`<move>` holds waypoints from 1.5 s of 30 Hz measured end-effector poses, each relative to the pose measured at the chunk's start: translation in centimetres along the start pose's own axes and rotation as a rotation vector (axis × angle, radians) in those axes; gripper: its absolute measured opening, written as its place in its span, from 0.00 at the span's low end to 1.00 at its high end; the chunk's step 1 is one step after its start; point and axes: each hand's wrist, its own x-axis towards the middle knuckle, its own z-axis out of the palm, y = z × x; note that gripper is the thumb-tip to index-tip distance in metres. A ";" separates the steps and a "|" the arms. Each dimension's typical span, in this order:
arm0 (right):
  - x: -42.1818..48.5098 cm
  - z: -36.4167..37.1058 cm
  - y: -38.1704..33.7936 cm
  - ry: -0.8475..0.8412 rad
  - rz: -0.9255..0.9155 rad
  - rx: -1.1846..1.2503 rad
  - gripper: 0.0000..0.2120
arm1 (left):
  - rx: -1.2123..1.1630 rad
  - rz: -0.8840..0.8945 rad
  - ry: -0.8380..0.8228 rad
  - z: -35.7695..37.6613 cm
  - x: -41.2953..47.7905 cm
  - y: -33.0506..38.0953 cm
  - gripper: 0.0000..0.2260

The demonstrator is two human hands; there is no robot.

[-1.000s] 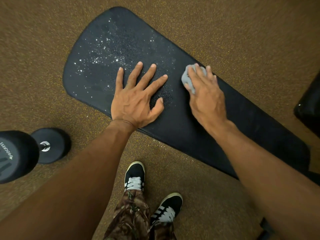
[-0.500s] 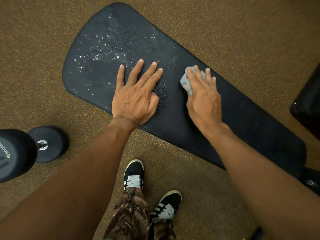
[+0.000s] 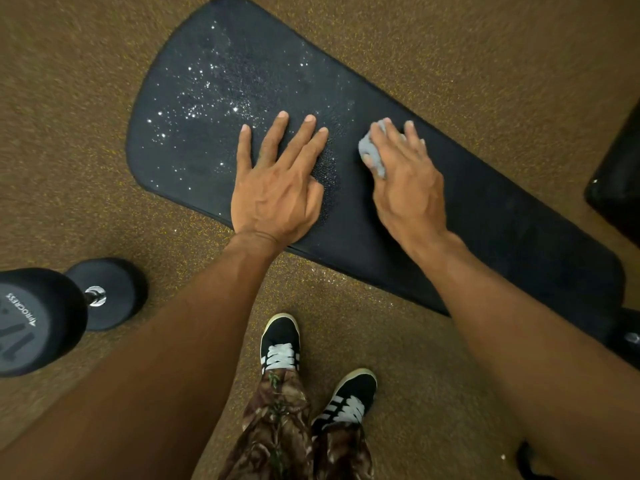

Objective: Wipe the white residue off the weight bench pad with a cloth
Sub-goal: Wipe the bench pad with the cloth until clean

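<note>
Pressing down on the pad [image 3: 485, 216], the cloth [image 3: 370, 151] has hardly travelled since a second ago; it sits about midway along the pad, just at the edge of the white residue [image 3: 207, 109], which speckles the pad's wide rounded end. The right hand [image 3: 408, 192] covers the small grey wad as before, fingers [image 3: 389, 142] laid nearly straight and close together over the top, thumb curled in against the cloth's near side, so the wad is gripped and pushed onto the pad. The change is on the other side: the left hand [image 3: 273, 195] had its thumb flung wide a second ago, and now that thumb is tucked in beside the palm. Its fingers [image 3: 275, 136] have narrowed too, index and middle almost touching, little finger a bit apart, all flat on the pad among the specks and holding nothing. The two hands are near each other but not touching. Off the pad's near edge, black shoes [image 3: 280, 341] with white laces stand on the speckled brown floor [image 3: 485, 64]. Off the pad's rounded end, nearer the person, a black dumbbell [image 3: 52, 317] lies on the floor.
</note>
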 end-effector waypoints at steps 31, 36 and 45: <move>-0.8 1.2 -2.4 -0.008 0.002 -0.094 0.25 | -0.052 0.046 0.171 0.1 -0.2 -3.1 0.17; -5.0 1.0 -1.6 -0.094 -0.275 -0.156 0.26 | -0.055 0.045 0.194 0.2 -0.2 -3.1 0.17; -1.8 1.3 -3.8 0.010 -0.026 -0.044 0.26 | -0.050 0.029 0.185 0.2 -0.3 -3.0 0.17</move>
